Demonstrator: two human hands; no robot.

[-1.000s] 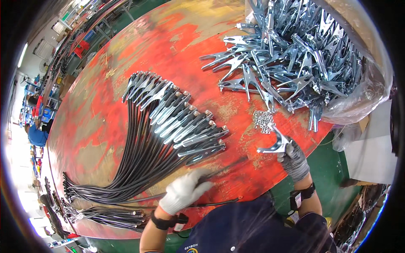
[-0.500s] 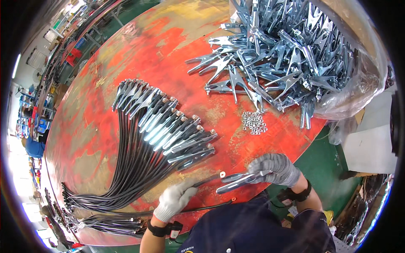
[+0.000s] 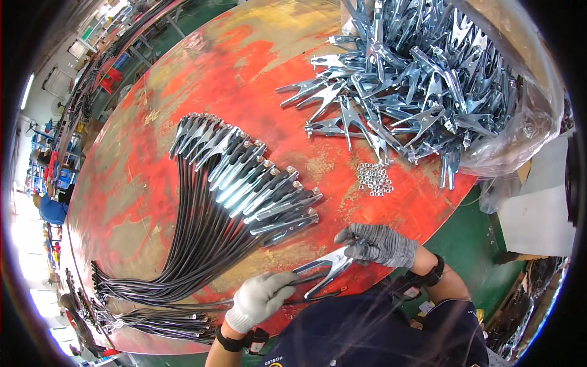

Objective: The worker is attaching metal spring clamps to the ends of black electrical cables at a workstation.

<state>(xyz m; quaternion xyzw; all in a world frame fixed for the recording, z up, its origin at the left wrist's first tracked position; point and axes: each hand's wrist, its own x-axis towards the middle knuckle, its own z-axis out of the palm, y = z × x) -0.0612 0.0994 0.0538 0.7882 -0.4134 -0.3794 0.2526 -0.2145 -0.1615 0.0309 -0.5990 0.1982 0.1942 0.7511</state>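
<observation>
At the table's near edge, my right hand [image 3: 380, 246], in a grey knit glove, grips a silver metal spring clamp [image 3: 333, 263] by one end. The clamp's two legs point left, toward my other hand. My left hand [image 3: 260, 298], in a white glove, is closed around a black cable [image 3: 304, 280]. That cable's front part runs in between the clamp's legs; its tip is hidden near my right fingers. Left of my hands lies a fanned row of clamps [image 3: 269, 196] fixed to black cables [image 3: 195, 244].
A large heap of loose clamps [image 3: 416, 92] spills from a clear plastic bag [image 3: 507, 153] at the far right. Small nuts [image 3: 375, 179] lie grouped on the red, worn table [image 3: 134, 171]. More cables [image 3: 159, 324] lie front left. A person in blue [image 3: 52, 210] is at far left.
My right hand has moved slightly left and turned the clamp, so its legs open out toward my left hand. My left hand has moved right, bringing the cable in between them.
</observation>
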